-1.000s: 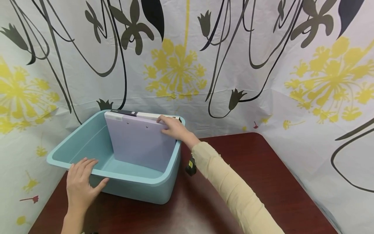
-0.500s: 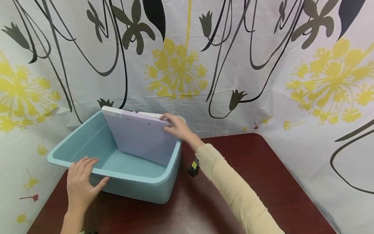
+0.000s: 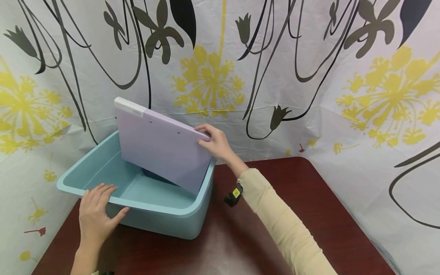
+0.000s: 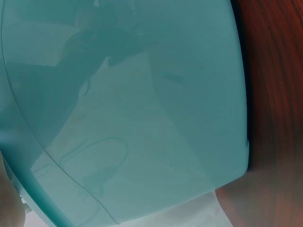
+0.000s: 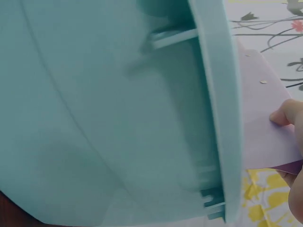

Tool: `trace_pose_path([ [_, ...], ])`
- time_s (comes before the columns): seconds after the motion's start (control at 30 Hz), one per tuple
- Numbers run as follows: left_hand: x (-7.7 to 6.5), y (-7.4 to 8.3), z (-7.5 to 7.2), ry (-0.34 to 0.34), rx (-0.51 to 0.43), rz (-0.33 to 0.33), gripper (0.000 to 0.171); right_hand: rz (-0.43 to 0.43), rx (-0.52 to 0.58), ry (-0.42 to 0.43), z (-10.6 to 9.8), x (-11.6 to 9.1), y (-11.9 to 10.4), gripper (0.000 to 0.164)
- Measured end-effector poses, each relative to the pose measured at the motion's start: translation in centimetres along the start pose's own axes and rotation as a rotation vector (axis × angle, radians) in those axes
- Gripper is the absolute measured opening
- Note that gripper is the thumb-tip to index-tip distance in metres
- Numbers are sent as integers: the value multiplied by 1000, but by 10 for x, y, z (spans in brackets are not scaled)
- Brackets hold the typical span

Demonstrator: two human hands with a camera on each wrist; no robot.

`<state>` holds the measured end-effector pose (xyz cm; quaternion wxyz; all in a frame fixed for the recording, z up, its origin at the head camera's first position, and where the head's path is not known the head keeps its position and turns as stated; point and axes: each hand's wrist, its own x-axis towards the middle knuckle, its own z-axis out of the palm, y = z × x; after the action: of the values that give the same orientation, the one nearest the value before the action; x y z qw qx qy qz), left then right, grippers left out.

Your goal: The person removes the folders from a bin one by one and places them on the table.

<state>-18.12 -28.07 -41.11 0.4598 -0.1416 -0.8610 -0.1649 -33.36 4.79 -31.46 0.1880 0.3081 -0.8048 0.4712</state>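
Observation:
A lavender binder (image 3: 161,145) with a white label strip on its spine stands tilted in the light blue plastic tub (image 3: 178,211), its left end raised above the back rim. My right hand (image 3: 216,143) pinches its upper right corner, thumb on the near face and fingers over the spine edge. In the right wrist view, the thumb (image 5: 284,112) presses the binder's face beyond the tub's rim. My left hand (image 3: 94,214) rests on the tub's front rim with fingers extended over it and thumb spread. A dark flat item (image 3: 158,176) shows under the binder, mostly hidden.
The tub stands on a dark red-brown table (image 3: 275,191), toward its left side. A white sheet (image 3: 268,88) with grey plants and yellow flowers hangs behind and at both sides. A black wrist device (image 3: 234,194) hangs under the right sleeve.
My right hand has drawn the binder up and slightly right; its left end has risen most, so it tilts more. The dark item beneath has come into view. My left hand has stayed put.

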Motion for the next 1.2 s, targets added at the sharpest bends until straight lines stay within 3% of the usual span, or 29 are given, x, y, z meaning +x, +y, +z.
trace_pose_path([
  [0.27, -1, -1, 1, -10, 6, -8, 86, -18, 123, 107, -13, 0, -9, 30],
  [0.5, 0, -1, 1, -10, 10, -6, 86, -26, 230, 190, -29, -11, -38, 29],
  [0.63, 0, -1, 0, -18, 17, -15, 87, -27, 274, 257, -33, -14, -39, 29],
  [0.87, 0, -1, 0, -21, 22, -24, 87, -79, 390, 390, -34, -14, -14, 33],
  [1.2, -1, -1, -1, -17, 28, -26, 87, -129, 502, 530, -58, -25, -30, 35],
])
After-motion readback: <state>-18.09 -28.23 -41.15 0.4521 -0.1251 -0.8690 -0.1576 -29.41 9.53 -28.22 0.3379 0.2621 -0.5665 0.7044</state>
